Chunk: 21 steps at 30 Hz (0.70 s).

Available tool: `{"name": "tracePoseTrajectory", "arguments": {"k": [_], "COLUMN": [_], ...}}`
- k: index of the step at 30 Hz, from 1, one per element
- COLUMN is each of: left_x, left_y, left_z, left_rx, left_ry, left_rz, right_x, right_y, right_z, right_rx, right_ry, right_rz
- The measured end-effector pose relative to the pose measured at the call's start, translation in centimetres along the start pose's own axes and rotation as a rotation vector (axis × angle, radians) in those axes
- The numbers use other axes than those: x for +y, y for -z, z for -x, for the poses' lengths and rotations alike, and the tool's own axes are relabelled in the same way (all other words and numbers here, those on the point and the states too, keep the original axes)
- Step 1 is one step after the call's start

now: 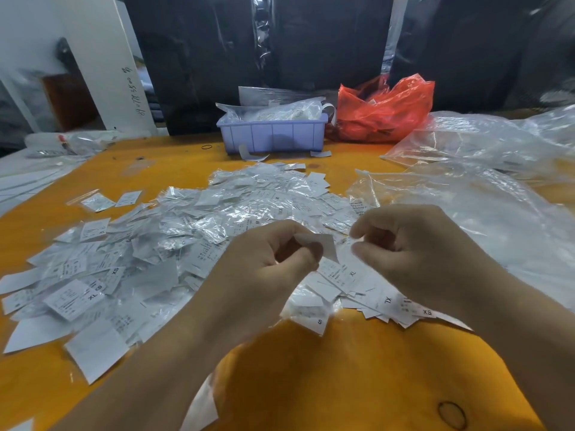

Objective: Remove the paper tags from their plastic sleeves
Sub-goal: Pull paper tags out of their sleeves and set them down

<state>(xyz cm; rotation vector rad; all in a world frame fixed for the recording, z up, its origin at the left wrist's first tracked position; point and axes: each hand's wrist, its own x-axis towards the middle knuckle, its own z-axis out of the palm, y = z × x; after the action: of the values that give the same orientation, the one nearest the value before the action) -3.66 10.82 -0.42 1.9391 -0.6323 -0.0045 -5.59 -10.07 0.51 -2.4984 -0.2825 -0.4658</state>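
**2 bare hands work a paper tag above a heap of sleeved tags**

At far left, a white board with handwritten digits [134, 90] leans behind the orange bench [342, 384]. Across the bench's left and middle spreads a wide heap of small white paper tags in clear plastic sleeves [149, 262], several printed XL, XS or S.

Just in front of the heap's near edge, the left hand [273, 259] has its fingers curled, the grip of thumb and fingers pinching a small white paper tag [323, 244] that sticks out to the right. The right hand [413, 244], just beside it, has its fingers curled with thumb and forefinger tips close together near the tag's edge; whether they pinch a clear sleeve cannot be told.

Behind the heap stands a lilac rectangular plastic bin [273, 135] stuffed with clear bags. To its right sits a crumpled red plastic bag [385, 110]. Large clear plastic bags [485, 181] cover the bench's right side.
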Motion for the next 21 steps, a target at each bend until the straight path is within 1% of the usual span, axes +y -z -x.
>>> {"name": "tracePoseTrajectory", "arguments": {"k": [2, 4, 6, 10, 15, 19, 21], "left_x": [0.0, 0.0, 0.0, -0.2, -0.5, -0.5, -0.5], "left_y": [-0.1, -0.2, -0.3, -0.5, -0.7, -0.9, -0.9], "left_z": [0.0, 0.1, 0.1, 0.0, 0.0, 0.1, 0.1], "left_rx": [-0.008, -0.024, -0.036, -0.026, -0.06, -0.057, -0.053], "left_ry": [0.0, -0.004, -0.01, -0.019, -0.001, -0.005, 0.001], "left_rz": [-0.003, -0.02, -0.046, -0.089, -0.117, -0.155, -0.164], "right_x": [0.5, 0.6, 0.4, 0.2, 0.1, 0.6, 0.6], "right_y": [0.5, 0.7, 0.7, 1.1, 0.0, 0.2, 0.2], "right_z": [-0.2, -0.1, -0.1, -0.1, 0.2, -0.1, 0.0], "right_rx": [0.013, -0.063, -0.133, -0.078, -0.289, -0.275, -0.316], "right_ry": [-0.097, -0.223, -0.282, -0.327, -0.382, -0.436, -0.461], "right_rz": [0.165, 0.279, 0.324, 0.324, 0.321, 0.357, 0.361]}}
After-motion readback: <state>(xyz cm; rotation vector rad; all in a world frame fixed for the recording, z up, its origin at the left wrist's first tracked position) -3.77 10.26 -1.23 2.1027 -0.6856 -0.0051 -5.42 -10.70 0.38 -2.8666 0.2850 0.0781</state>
